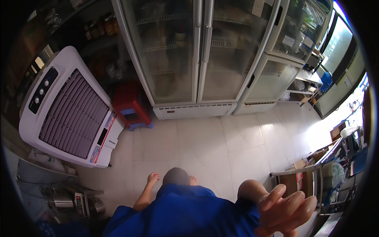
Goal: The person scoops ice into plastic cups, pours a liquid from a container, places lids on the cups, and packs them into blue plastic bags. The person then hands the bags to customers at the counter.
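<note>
My left hand (153, 178) hangs low beside my body over the tiled floor (201, 142). Its fingers look loosely curled, and the hand is too small to judge its grip. Raised close to the camera at the lower right, my right hand (287, 211) has bent fingers with gaps between them, and I see nothing held. Its skin looks shiny. Beyond the floor ahead stands a two-door glass refrigerator (195, 108), both doors closed. A white air cooler (71, 112) with slatted front and knobs stands at the left.
Red stacked plastic stools (130, 102) stand between cooler and refrigerator. A smaller glass-door cabinet (266, 81) adjoins on the right. At right, a metal rack (296, 171) holds boxes and bags. Steel kitchen appliances (77, 203) sit at lower left. Bright light enters at far right.
</note>
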Available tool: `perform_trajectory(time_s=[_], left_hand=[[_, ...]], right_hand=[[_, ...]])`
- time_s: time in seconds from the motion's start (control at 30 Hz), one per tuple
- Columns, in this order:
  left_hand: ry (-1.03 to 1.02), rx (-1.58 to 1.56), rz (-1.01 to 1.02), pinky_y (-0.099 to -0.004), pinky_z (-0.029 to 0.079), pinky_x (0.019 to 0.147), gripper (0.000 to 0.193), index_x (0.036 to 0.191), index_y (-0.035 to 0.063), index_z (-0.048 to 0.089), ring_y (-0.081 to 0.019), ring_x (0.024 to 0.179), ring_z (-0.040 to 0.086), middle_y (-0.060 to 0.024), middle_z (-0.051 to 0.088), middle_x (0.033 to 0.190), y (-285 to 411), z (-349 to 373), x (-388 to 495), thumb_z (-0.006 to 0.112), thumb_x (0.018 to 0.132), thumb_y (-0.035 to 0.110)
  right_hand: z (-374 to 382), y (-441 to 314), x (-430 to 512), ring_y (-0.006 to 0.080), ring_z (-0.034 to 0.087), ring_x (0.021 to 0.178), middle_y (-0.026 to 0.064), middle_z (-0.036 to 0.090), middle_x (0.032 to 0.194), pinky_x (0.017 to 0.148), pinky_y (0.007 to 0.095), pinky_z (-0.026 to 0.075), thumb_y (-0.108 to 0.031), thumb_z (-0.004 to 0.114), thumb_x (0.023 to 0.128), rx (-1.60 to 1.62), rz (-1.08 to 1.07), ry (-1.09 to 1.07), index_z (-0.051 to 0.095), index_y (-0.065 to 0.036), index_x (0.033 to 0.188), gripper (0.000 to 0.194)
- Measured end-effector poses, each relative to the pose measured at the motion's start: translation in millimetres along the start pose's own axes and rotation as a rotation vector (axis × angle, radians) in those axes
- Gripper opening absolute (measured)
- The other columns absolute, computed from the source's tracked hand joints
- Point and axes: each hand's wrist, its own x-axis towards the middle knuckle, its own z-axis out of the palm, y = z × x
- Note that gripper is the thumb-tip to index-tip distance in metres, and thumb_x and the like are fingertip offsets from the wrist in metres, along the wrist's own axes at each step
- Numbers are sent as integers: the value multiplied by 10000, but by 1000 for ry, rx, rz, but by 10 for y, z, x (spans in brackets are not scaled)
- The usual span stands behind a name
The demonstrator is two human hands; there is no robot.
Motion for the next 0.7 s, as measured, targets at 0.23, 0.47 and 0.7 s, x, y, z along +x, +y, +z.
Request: perform_trajectory(time_s=[0.23,0.47,0.7], left_hand=[[-32,-173,522,-261,496,764,302,1128,46,624,-120,851,659,-37,685,1015,2669,275,1104,616,978,307],[16,-176,1243,-347,430,1021,486,1394,94,482,-231,1265,529,-113,549,1358,6530,787,1033,626,930,95],[89,-289,1423,-391,402,1027,462,1332,-9,472,-316,1216,515,-182,478,1332,8162,1223,947,617,926,156]], right_hand=[[-465,1093,399,168,460,998,9,370,1155,868,451,456,130,669,757,-68,-141,-141,656,-442,1181,712],[-539,1892,642,256,313,1196,136,242,1395,908,504,353,-3,729,741,-181,-188,66,552,-263,1246,594],[-1047,2262,430,243,388,1237,148,315,1422,890,431,397,-179,822,708,-369,34,280,445,-172,1245,656]])
